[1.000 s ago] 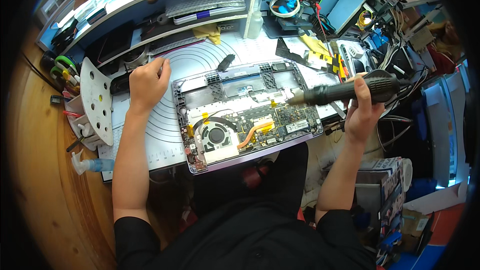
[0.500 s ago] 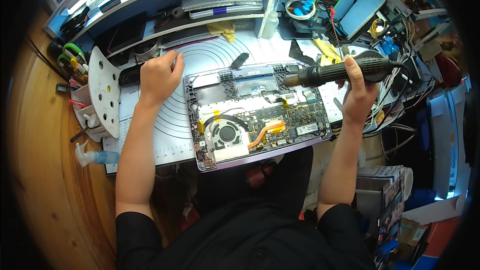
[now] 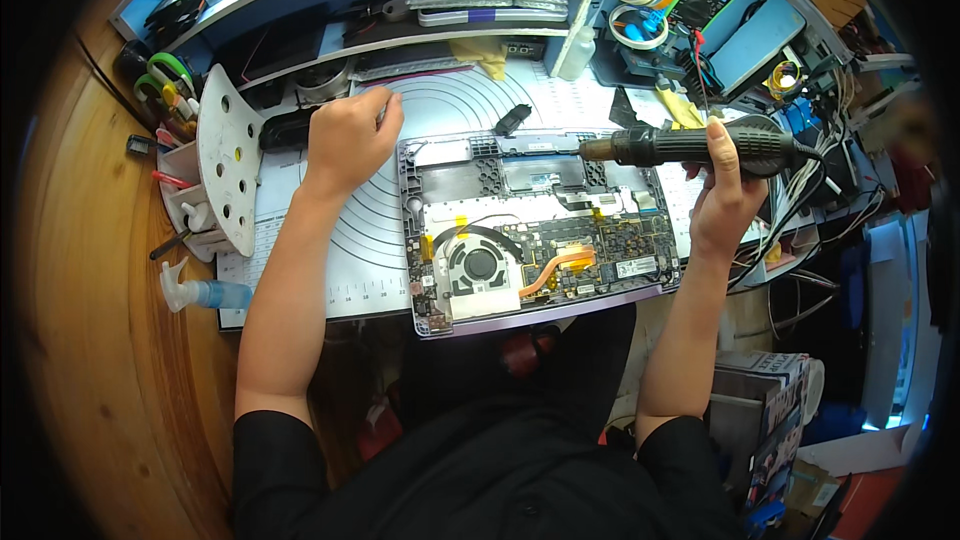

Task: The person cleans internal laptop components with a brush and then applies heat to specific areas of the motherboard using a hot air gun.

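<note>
An opened laptop (image 3: 470, 212) lies before me with its inside showing: a round fan (image 3: 479, 264), a copper heat pipe (image 3: 548, 274) and a dark circuit board (image 3: 640, 236). My right hand (image 3: 728, 195) grips a black hot air gun (image 3: 665, 147), thumb on top. The gun is held nearly level over the laptop's far right part, its nozzle pointing left above a long strip (image 3: 540, 144) along the far edge. Left of the laptop, my left hand (image 3: 352, 138) is curled into a fist over the mat. Nothing shows in it, though its palm side is hidden.
A printed work mat (image 3: 365, 240) lies under the laptop. Around it are a small black piece (image 3: 513, 119), a white tool rack (image 3: 228, 165), a blue spray bottle (image 3: 215, 294) and a shelf (image 3: 440, 38). Tangled cables (image 3: 800, 205) hang at the right.
My view has shifted, so the whole scene sits farther right. Relative to the laptop, the hot air gun's nozzle has moved slightly left and the gun is more level. My left hand stays curled.
</note>
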`<state>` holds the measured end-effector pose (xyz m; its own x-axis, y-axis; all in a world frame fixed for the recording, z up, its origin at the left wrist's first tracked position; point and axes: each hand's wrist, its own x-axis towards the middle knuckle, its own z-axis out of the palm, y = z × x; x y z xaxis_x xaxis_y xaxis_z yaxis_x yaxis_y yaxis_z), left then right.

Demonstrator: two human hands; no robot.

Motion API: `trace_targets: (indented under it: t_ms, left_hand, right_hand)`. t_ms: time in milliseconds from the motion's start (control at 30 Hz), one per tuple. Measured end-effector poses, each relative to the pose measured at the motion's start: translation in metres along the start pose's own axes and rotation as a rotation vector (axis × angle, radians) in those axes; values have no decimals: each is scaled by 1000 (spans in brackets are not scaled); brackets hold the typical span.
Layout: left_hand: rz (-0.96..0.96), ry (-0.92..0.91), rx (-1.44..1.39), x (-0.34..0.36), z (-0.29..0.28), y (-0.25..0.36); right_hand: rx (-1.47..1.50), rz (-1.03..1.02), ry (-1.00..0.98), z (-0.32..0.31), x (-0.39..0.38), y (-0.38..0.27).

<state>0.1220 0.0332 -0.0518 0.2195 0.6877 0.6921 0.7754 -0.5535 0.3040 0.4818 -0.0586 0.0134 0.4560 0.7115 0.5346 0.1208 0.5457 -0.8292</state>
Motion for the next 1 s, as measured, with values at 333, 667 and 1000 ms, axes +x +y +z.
trace_targets:
  t_ms: [333, 667, 1000]
  left_hand:
    - [15, -13, 39, -2, 1, -5]
    - [78, 45, 53, 0, -4, -1]
    - [4, -17, 77, -10, 0, -17]
  right_hand:
    - [72, 67, -56, 29, -15, 1]
    - [98, 154, -136, 33, -33, -11]
    - [365, -157, -31, 27, -41, -52]
